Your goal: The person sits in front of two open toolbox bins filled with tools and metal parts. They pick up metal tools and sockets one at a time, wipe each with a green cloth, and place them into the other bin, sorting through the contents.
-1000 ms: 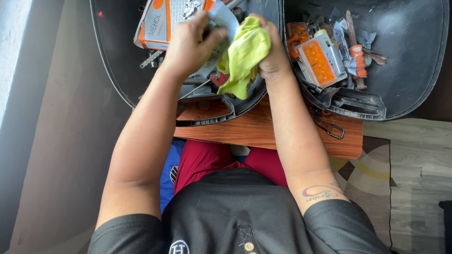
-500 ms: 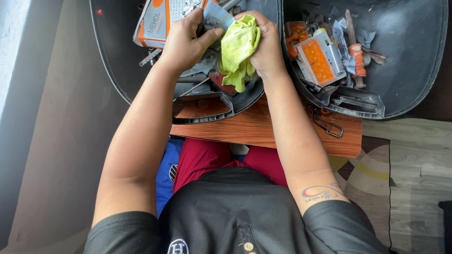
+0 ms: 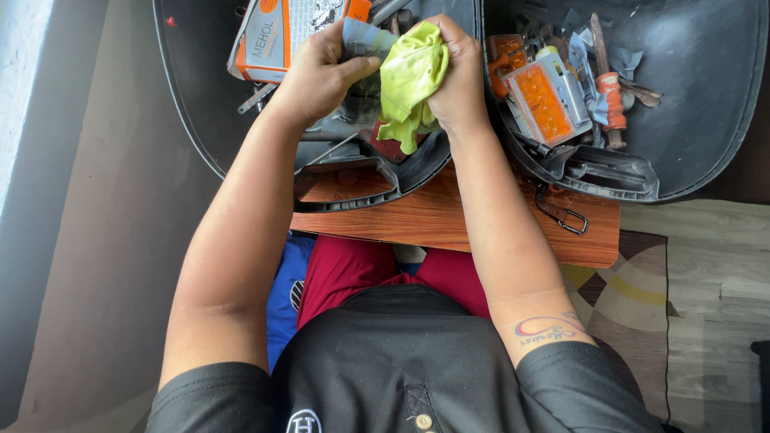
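Both hands meet above the left black tray [image 3: 192, 120] on the wooden desk [image 3: 449, 220]. Left hand [image 3: 317, 76] closed on a small grey-blue object [image 3: 365, 38] — possibly a tube or can, its shape largely hidden. Right hand [image 3: 459, 76] clenched around a yellow-green cloth [image 3: 409, 80], which touches that object. An orange-and-white box [image 3: 281, 32] lies just behind the left hand; the right tray [image 3: 706, 120] holds an orange parts case [image 3: 539, 103] and tools.

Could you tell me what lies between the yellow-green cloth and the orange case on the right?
In the head view, only the right hand, gripping the cloth, and the black tray's rim lie before the orange case.
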